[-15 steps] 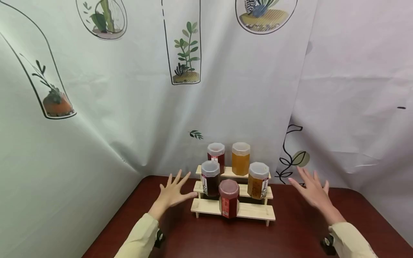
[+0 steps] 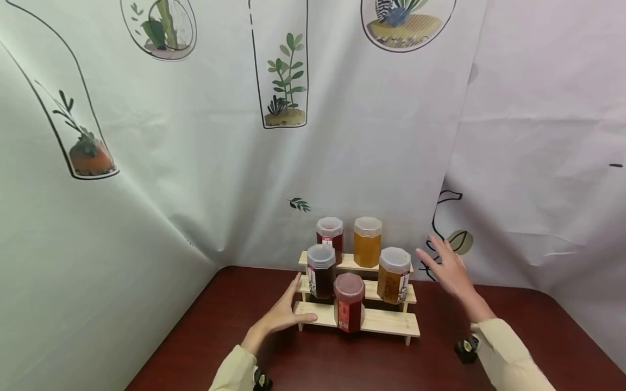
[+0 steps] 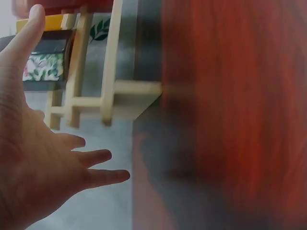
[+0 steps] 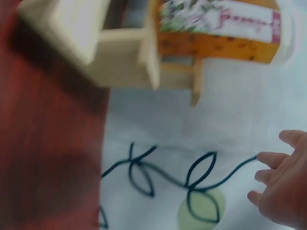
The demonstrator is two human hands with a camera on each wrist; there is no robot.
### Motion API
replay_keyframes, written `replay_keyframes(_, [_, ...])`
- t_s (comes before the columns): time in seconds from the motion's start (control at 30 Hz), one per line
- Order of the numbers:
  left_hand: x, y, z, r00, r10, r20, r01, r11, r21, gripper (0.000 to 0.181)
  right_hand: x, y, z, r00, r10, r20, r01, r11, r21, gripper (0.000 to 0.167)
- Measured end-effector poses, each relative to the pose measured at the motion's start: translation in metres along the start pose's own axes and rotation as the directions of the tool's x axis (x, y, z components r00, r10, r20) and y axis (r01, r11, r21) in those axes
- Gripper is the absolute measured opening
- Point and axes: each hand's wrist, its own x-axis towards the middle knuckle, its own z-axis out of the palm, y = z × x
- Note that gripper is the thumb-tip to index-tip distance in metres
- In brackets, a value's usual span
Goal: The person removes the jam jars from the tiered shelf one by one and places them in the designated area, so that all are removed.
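a: fingers first: together or apart?
b: apart on both hands. the left hand has its thumb well away from the rest, and the right hand has its fingertips parted too.
a: around them, biggest thing first?
b: a white cloth printed with plants, behind a dark red table.
a: and on the table?
b: a three-tiered wooden stand. the left hand is just beside its left end; whether they touch, i can't tell. the right hand is near the other end, apart from it.
a: the jars?
b: five. up top, a deep red jar and a yellow jar; in the middle, a dark jar and a speckled orange jar, nearest the right hand; at the bottom, a pink-lidded jar.
a: smaller still?
b: a floral label on the speckled orange jar.
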Motion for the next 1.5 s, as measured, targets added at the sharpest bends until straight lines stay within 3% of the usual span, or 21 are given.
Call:
replay_keyframes(0.2, [-0.005, -0.010, 0.020, 0.998, 0.024, -0.060, -0.034, 0.983, -0.181, 0.131, 0.024, -0.031, 0.005, 0.996, 0.062, 0.071, -0.071, 0.988, 0.136, 0.085])
replay_keyframes(0.33, [-0.006, -0.016, 0.029, 0.994, 0.056, -0.096, -0.074, 0.979, -0.193, 0.133, 0.038, -0.047, 0.009, 0.993, 0.074, 0.096, -0.093, 0.972, 0.215, 0.087])
replay_keyframes(0.53, [-0.002, -0.019, 0.040, 0.996, 0.013, -0.083, -0.039, 0.945, -0.324, 0.137, 0.052, -0.065, 0.018, 0.993, 0.051, 0.111, -0.085, 0.941, 0.328, 0.085])
replay_keyframes(0.63, [-0.001, -0.021, 0.046, 0.994, -0.009, -0.108, -0.028, 0.941, -0.337, 0.136, 0.058, -0.071, 0.023, 0.992, 0.038, 0.116, -0.080, 0.921, 0.382, 0.084])
replay_keyframes(0.83, [-0.004, -0.029, 0.050, 0.967, -0.029, -0.255, -0.068, 0.929, -0.364, 0.122, 0.073, -0.090, 0.040, 0.992, 0.001, 0.123, -0.065, 0.851, 0.521, 0.083])
replay_keyframes(0.93, [-0.007, -0.034, 0.052, 0.954, -0.046, -0.296, -0.073, 0.923, -0.377, 0.116, 0.078, -0.097, 0.049, 0.992, 0.013, 0.128, -0.081, 0.834, 0.546, 0.083])
replay_keyframes(1.13, [-0.005, -0.038, 0.056, 0.954, -0.026, -0.299, -0.085, 0.933, -0.351, 0.113, 0.085, -0.097, 0.055, 0.987, 0.057, 0.151, -0.126, 0.856, 0.501, 0.085])
replay_keyframes(1.33, [-0.001, -0.036, 0.055, 0.953, 0.003, -0.304, -0.109, 0.937, -0.333, 0.113, 0.096, -0.092, 0.052, 0.974, 0.010, 0.228, -0.098, 0.921, 0.378, 0.094])
replay_keyframes(1.5, [-0.004, -0.035, 0.055, 0.954, -0.011, -0.298, -0.094, 0.937, -0.337, 0.115, 0.100, -0.084, 0.048, 0.958, 0.006, 0.287, -0.105, 0.938, 0.332, 0.089])
